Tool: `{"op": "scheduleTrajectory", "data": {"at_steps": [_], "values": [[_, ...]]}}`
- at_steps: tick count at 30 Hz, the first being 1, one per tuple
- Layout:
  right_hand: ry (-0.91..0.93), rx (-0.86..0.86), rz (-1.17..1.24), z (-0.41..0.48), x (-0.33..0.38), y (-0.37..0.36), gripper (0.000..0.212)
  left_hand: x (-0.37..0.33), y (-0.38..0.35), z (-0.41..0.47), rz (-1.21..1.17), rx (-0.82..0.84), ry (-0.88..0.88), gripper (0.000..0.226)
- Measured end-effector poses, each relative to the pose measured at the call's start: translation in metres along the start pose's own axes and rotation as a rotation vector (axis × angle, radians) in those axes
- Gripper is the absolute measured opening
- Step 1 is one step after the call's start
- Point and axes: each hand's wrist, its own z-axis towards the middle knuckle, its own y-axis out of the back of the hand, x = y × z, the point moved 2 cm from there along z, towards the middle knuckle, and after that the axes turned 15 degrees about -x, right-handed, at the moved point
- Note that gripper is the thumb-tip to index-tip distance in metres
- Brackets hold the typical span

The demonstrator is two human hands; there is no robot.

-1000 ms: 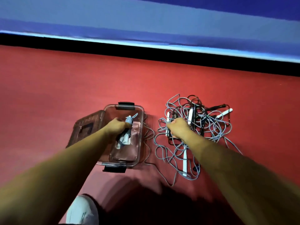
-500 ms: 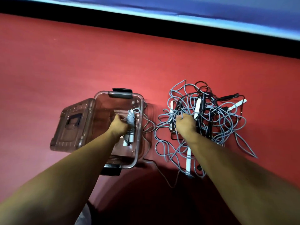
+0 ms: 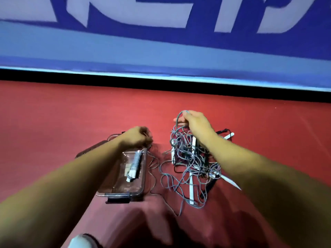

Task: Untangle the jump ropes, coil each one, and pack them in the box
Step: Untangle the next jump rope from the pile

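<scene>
Head view: right hand (image 3: 197, 125) grips tangled ropes (image 3: 189, 158); left hand (image 3: 137, 139) curled, grasp unclear; banner lettering (image 3: 143, 11) unreadable

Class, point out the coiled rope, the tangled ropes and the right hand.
coiled rope (image 3: 135, 162): head view, wrapped grey middle.
tangled ropes (image 3: 187, 157): head view, middle of pile.
right hand (image 3: 198, 123): head view, its back.

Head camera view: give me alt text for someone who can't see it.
A person's right hand holds a grey loop up from a tangle of jump ropes on a red floor. The left hand, fingers curled, is over the far end of a clear box holding one coiled rope.
</scene>
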Motion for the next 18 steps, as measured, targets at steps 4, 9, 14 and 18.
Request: {"op": "scheduleTrajectory", "data": {"at_steps": [4, 9, 14, 18], "values": [[-0.089, 0.05, 0.501, -0.04, 0.082, 0.031, 0.035, -0.072, 0.004, -0.029, 0.098, 0.056, -0.282, 0.079], [-0.228, 0.198, 0.918, -0.088, 0.171, 0.063, 0.037, -0.134, -0.011, -0.086, -0.062, 0.231, -0.454, 0.073], [-0.138, 0.042, 0.995, -0.102, 0.216, 0.099, 0.024, -0.149, -0.02, -0.128, -0.24, 0.331, -0.462, 0.026], [-0.137, 0.061, 0.614, -0.1, 0.173, 0.109, 0.056, -0.167, 0.002, -0.144, -0.699, 0.128, -0.266, 0.03]]}}
